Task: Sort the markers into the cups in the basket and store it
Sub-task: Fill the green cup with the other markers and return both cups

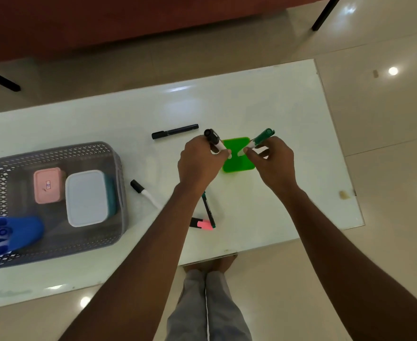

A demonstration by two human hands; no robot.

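My left hand [200, 161] grips a white marker with a black cap [213, 138], and my right hand [272, 159] grips a white marker with a green cap [261, 137]. Both are held above a green cup [237, 163] on the white table [288, 107]. A grey basket [55, 153] stands at the left, holding a pink cup [47, 184], a white cup [87, 198] and a blue cup with blue markers [10, 233]. Loose on the table lie a black marker [175, 131], a black-capped white marker [144, 193], a dark green marker [208, 211] and a pink highlighter [202, 223].
The table's right edge [337, 143] and near edge run close to my arms. A brown sofa [128, 20] with black legs stands beyond the table. My legs and feet [207, 291] are below the near edge, on a glossy tiled floor.
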